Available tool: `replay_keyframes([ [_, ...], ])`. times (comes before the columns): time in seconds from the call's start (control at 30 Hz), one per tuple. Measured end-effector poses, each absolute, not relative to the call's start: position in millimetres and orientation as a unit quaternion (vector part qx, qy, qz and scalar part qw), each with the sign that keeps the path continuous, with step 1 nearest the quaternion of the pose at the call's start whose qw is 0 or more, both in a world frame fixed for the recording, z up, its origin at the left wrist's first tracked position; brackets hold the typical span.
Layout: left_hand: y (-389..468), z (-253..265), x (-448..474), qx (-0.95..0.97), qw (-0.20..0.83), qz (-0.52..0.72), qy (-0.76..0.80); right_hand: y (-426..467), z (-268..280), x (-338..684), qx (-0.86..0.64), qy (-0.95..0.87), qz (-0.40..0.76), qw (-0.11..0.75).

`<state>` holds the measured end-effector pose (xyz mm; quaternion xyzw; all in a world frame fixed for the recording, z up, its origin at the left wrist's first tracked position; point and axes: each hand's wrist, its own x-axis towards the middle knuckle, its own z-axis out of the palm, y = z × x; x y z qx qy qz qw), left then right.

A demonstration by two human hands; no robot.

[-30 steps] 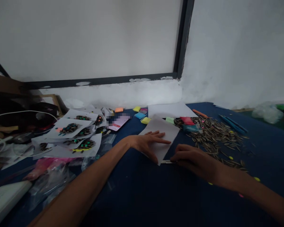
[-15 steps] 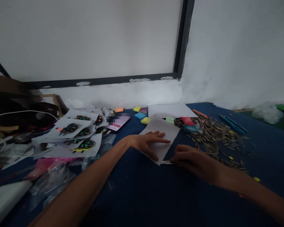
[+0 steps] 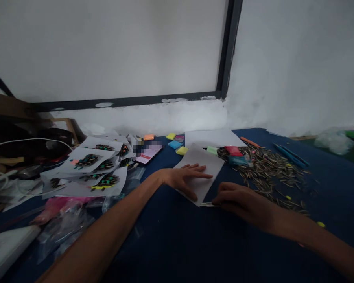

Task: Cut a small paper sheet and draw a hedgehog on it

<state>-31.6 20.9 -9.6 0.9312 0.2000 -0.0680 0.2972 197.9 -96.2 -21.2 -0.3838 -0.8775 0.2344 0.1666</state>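
A white sheet of paper [image 3: 211, 165] lies slantwise on the dark blue tabletop. My left hand [image 3: 187, 179] rests flat on it, fingers spread and open. At the sheet's near corner, my right hand [image 3: 238, 202] is closed around a slim, pale, silvery tool [image 3: 206, 204]. Its tip reaches the paper's edge; the rest is hidden in my fingers, and I cannot make out its exact kind. Beyond my right hand spreads a heap of striped sunflower seeds [image 3: 268, 167].
Small coloured packets, among them a blue one [image 3: 175, 144] and a red one [image 3: 233, 151], surround the sheet's far end. Another white sheet [image 3: 214, 138] lies behind. Blue tweezers [image 3: 292, 155] sit right. Left are a phone [image 3: 149, 152], seed-covered papers [image 3: 88, 159] and plastic bags [image 3: 66, 224].
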Motion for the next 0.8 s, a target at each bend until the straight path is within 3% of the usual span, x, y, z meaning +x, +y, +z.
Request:
replay_keyframes([
  [0.53,18.9,-5.6,-30.5,0.924,0.309,-0.068,0.214,-95.3,-22.5,207.6,-0.393,-0.874,0.248,0.14],
  [0.8,21.8,-12.7,-29.8,0.915,0.336,-0.008,0.222,-88.3,-13.1,220.6,-0.474,-0.859,0.094,0.168],
])
